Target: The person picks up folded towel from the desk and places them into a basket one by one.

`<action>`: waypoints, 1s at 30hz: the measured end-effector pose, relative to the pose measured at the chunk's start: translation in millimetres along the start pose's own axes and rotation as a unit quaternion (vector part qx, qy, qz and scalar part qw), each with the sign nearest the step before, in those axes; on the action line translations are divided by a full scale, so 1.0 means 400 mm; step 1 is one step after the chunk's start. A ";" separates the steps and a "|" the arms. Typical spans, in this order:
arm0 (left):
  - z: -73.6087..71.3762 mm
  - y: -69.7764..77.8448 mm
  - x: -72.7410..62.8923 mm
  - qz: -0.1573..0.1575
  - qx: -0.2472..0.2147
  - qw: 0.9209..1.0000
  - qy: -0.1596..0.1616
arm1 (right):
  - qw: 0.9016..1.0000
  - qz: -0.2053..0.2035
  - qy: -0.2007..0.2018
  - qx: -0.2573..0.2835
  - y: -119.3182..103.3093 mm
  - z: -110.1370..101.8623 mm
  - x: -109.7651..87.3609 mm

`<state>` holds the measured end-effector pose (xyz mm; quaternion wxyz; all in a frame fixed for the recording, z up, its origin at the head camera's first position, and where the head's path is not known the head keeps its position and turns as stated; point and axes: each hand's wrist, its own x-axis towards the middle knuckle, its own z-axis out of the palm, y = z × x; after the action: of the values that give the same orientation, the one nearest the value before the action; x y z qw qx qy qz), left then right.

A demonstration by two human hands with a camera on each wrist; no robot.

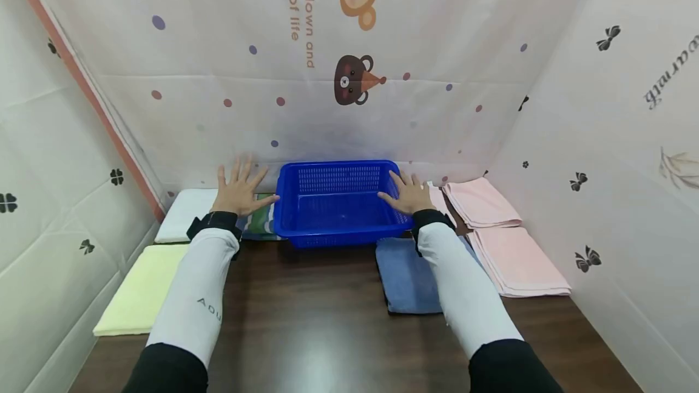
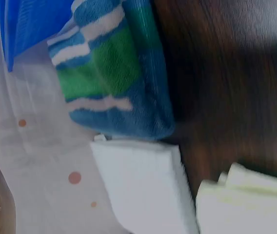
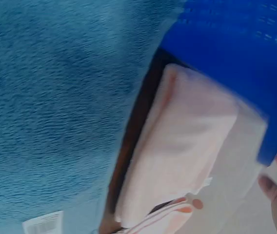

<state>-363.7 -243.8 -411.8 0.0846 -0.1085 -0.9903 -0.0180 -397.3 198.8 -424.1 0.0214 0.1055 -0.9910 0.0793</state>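
A blue plastic basket (image 1: pixel 341 239) with perforated walls stands at the back middle of the table, its inside bare. My left hand (image 1: pixel 239 194) hovers left of it with fingers spread, the thumb tip close to the left rim. Below that hand lies a striped green, blue and white towel (image 2: pixel 114 63). On the other side my right hand (image 1: pixel 408 196) spreads its fingers over the basket's right rim; whether it touches the rim I cannot tell. A folded blue towel (image 1: pixel 408 278) lies beneath the right wrist. Neither hand holds anything.
At the left lie a folded white towel (image 1: pixel 182 217) and a pale yellow towel (image 1: pixel 139 290). Folded pink towels (image 1: pixel 519 259) line the right side, one (image 3: pixel 187 126) beside the basket. Patterned white cloth walls (image 1: pixel 218 65) enclose the dark wooden table (image 1: pixel 306 314).
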 end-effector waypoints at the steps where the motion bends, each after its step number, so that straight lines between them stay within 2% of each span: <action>1: 0.005 -0.002 0.001 0.002 -0.006 1.000 -0.002 | 1.000 -0.008 0.004 0.008 0.003 0.002 0.002; 5: 0.034 0.004 0.004 0.001 -0.023 1.000 -0.013 | 0.997 -0.034 0.018 0.061 0.014 0.019 0.002; 9: 0.050 0.048 0.009 0.004 -0.074 0.997 -0.003 | 0.990 -0.049 0.048 0.124 0.038 0.036 -0.022; 11: 0.052 0.080 0.013 0.012 -0.102 0.995 0.010 | 0.985 -0.062 0.069 0.148 0.059 0.038 -0.045; 15: 0.059 0.126 0.018 0.014 -0.114 0.993 0.038 | 0.976 -0.088 0.098 0.176 0.110 0.035 -0.105; 18: 0.074 0.137 0.011 -0.003 -0.113 0.992 0.054 | 0.976 -0.073 0.093 0.185 0.144 0.037 -0.162; 21: 0.090 0.135 -0.003 -0.023 -0.119 0.990 0.069 | 0.980 -0.035 0.089 0.173 0.165 0.045 -0.224; 24: 0.098 0.125 -0.016 -0.030 -0.119 0.989 0.079 | 0.988 -0.022 0.083 0.131 0.176 0.061 -0.291; 28: 0.094 0.129 -0.025 -0.022 -0.123 0.988 0.093 | 0.997 0.007 0.041 0.062 0.175 0.090 -0.375; 30: 0.088 0.138 -0.031 -0.021 -0.129 0.985 0.116 | 0.998 0.041 0.011 0.043 0.168 0.105 -0.405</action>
<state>-345.7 -190.6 -447.7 0.1839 -0.0953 -0.9652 -0.1597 -254.4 290.2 -485.3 0.0245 0.0652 -0.9898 0.1239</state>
